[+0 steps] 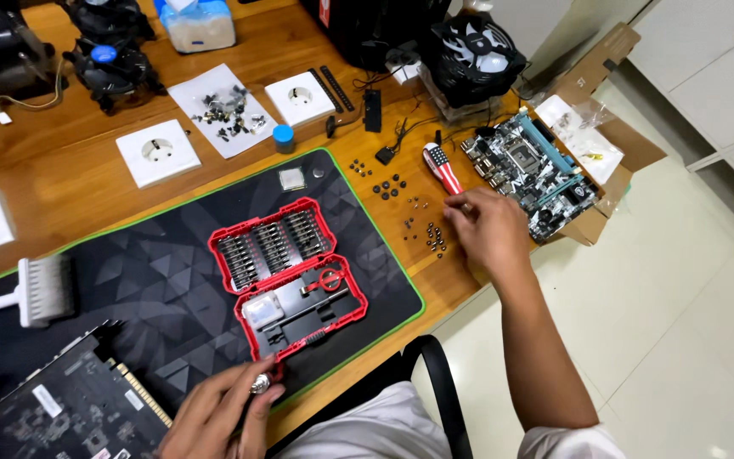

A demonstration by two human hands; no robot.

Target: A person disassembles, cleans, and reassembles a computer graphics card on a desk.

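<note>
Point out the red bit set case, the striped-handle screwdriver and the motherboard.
red bit set case (286,276): head view, on the middle of the open case.
striped-handle screwdriver (440,167): head view, on the handle.
motherboard (527,166): head view, on the board near its socket.
</note>
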